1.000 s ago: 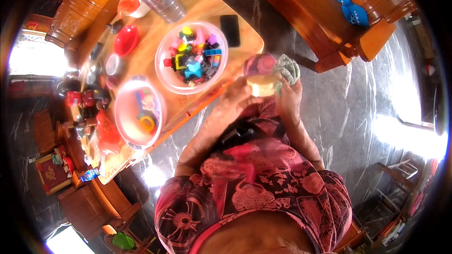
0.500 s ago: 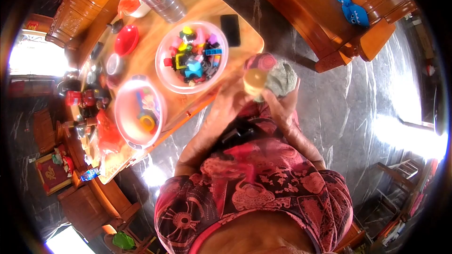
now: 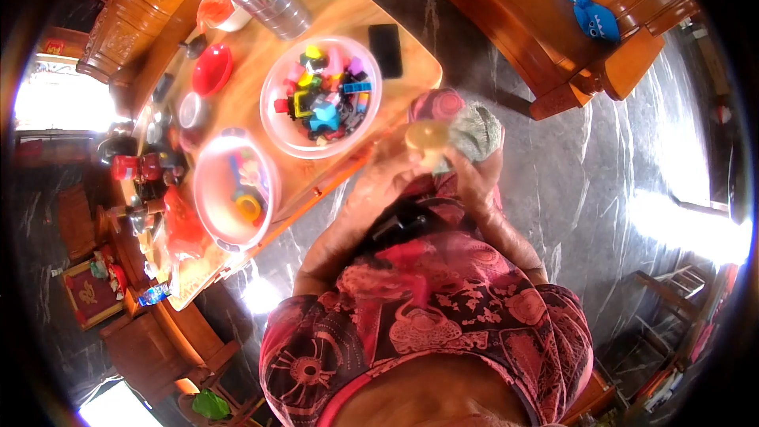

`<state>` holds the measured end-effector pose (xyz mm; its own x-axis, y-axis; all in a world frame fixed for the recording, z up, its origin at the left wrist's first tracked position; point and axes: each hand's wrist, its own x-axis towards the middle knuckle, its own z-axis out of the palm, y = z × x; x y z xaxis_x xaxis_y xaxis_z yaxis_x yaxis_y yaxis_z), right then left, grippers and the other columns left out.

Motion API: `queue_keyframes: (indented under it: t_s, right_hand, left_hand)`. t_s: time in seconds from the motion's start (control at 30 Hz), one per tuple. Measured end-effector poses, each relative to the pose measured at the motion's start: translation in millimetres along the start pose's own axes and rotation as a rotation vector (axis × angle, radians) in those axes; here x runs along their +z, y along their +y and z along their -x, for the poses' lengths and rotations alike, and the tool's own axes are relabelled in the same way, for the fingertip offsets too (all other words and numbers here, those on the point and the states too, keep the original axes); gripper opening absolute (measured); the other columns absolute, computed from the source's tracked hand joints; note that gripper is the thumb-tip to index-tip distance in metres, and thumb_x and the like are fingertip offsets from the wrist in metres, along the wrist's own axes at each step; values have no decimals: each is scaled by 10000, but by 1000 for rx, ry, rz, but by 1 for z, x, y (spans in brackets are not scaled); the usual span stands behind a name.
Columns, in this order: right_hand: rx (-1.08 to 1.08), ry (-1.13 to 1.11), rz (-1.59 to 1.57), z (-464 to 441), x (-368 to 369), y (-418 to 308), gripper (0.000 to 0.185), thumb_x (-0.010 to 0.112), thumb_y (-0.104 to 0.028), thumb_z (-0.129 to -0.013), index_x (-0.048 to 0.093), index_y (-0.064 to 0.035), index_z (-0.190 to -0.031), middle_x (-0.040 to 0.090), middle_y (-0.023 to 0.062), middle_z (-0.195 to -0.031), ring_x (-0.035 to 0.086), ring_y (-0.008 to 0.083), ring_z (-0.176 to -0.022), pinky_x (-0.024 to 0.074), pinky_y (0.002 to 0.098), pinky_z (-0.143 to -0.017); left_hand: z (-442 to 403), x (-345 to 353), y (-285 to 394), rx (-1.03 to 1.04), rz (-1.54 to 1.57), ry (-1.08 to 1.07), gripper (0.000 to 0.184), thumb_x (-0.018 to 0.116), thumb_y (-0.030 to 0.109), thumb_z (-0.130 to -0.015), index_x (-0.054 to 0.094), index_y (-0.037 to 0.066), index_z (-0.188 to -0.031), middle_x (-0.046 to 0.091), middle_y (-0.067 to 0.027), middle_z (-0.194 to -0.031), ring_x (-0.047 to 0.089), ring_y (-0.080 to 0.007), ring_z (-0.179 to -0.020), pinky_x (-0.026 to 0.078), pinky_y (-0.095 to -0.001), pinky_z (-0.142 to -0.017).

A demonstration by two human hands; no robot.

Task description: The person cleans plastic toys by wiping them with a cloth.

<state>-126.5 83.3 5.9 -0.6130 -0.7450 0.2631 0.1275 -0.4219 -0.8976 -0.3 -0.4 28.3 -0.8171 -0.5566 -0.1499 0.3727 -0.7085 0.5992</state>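
Observation:
In front of my lap, my left hand (image 3: 389, 171) is closed around the lower side of a pale yellow, rounded toy-like piece (image 3: 428, 136); its exact kind is too blurred to tell. My right hand (image 3: 479, 177) grips a crumpled grey-green cloth (image 3: 477, 133), right beside the yellow piece. Whether the cloth touches the piece is unclear. On the table (image 3: 356, 0), a pale basin (image 3: 266, 111) holds many colourful toy blocks (image 3: 324, 115). Nearer me, a second pinkish basin (image 3: 207, 217) contains a few pieces, among them a yellow ring (image 3: 248, 207).
A black phone (image 3: 386, 51) lies near the table's corner. Behind the basins stand a steel tumbler (image 3: 265, 0) and a red bowl (image 3: 212, 69). A wooden bench (image 3: 506, 24) with a blue shark-like toy (image 3: 594, 20) is across the dark marbled floor (image 3: 577, 166).
The yellow piece has tilted and shifted slightly down in my left hand. The cloth in my right hand has moved a little to the right. The basins stay put.

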Motion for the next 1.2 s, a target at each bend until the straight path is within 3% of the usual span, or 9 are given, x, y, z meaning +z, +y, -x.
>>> queue_keyframes:
  t_s: [0.33,0.43,0.53,0.63,0.77,0.87,0.93,1.03,1.2]
  right_hand:
    - [241,160,-268,-1,-4,3,547,671,34,-775,422,-34,-1257,564,67,-1110,560,147,-984,475,281,-861]
    - [269,65,-257,-3,-10,-1,552,683,13,-773,423,-37,-1257,561,67,-1122,551,150,-1006,457,285,-884]
    - [271,4,-61,-11,-11,-18,582,691,16,-740,422,-31,-1254,560,63,-1124,537,152,-1034,424,284,-915]
    - [258,-261,160,-22,-20,-33,613,710,-28,-685,436,-28,-1234,561,65,-1117,526,157,-1043,400,287,-923]
    - [334,-415,240,-25,-25,-38,663,774,-187,-615,470,-40,-1186,562,104,-1111,535,172,-1020,405,310,-893]
    - [334,-493,354,-31,-22,-44,697,802,-269,-608,483,-40,-1184,564,132,-1123,553,199,-1030,414,326,-899]
    - [115,-520,651,-33,-18,-45,734,814,-346,-598,496,-35,-1182,586,137,-1100,572,238,-1024,426,344,-901]
    - [216,-529,643,-33,-16,-49,734,812,-347,-604,498,-38,-1191,594,137,-1111,580,261,-1034,432,361,-902]
    - [395,-397,352,-31,-20,-32,688,801,-334,-640,504,-75,-1205,571,135,-1177,565,259,-1078,405,373,-955]
  left_hand:
    - [0,6,9,15,-142,-88,655,733,75,-705,416,-44,-1266,555,-149,-1176,587,-215,-1030,489,-322,-895]
    - [-2,-5,-3,182,-304,48,644,807,245,-657,522,-21,-1170,605,-108,-1092,596,-185,-971,489,-317,-875]
    - [1,-11,3,121,-280,-18,650,767,57,-656,473,-29,-1230,583,-121,-1150,582,-216,-1040,480,-351,-906]
    - [1,-12,-3,124,-265,-37,654,807,170,-661,507,-18,-1212,604,-81,-1074,588,-179,-977,486,-326,-886]
    - [7,-12,-3,89,-251,-16,663,795,110,-673,478,-33,-1237,601,-73,-1050,584,-176,-974,490,-321,-879]
    - [7,-6,2,-25,-91,-114,735,784,68,-665,416,-8,-1297,556,-108,-1198,547,-186,-1086,452,-340,-936]
    - [6,-2,2,0,-324,-108,787,805,83,-648,397,-3,-1315,555,-97,-1197,536,-178,-1093,445,-334,-944]
    - [4,-14,4,-11,-497,-131,828,812,81,-637,371,-1,-1333,529,-95,-1228,535,-186,-1087,440,-343,-947]
    - [5,-10,5,-29,-329,-214,874,786,49,-669,290,26,-1389,436,-108,-1332,456,-222,-1189,426,-377,-964]
